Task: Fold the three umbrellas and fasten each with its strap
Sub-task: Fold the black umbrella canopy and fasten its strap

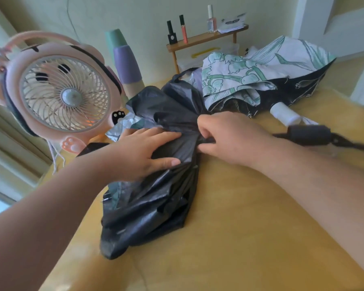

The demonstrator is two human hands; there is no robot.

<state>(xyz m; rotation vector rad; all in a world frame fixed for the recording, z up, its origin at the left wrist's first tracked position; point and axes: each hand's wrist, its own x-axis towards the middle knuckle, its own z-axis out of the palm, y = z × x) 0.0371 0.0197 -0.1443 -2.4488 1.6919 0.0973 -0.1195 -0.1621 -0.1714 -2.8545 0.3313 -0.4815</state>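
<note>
A black umbrella (156,206) lies crumpled and unfastened across the middle of the yellow table (261,227), its dark handle (311,135) pointing right. My left hand (143,152) rests flat on the loose black canopy, fingers straight. My right hand (227,135) pinches the gathered fabric around the shaft, fingers curled. Behind them lies a floral white-and-green umbrella (250,70) with a black lining and a white handle (284,114), unfolded and loose. A bit of silver fabric (124,124) shows under the black canopy at the left; I cannot tell what it belongs to.
A pink desk fan (57,91) stands at the table's left edge. Stacked pastel cups (126,64) are behind it. A small wooden shelf (206,38) at the back carries nail-polish bottles and a packet. A dark phone (93,147) lies by the fan's foot.
</note>
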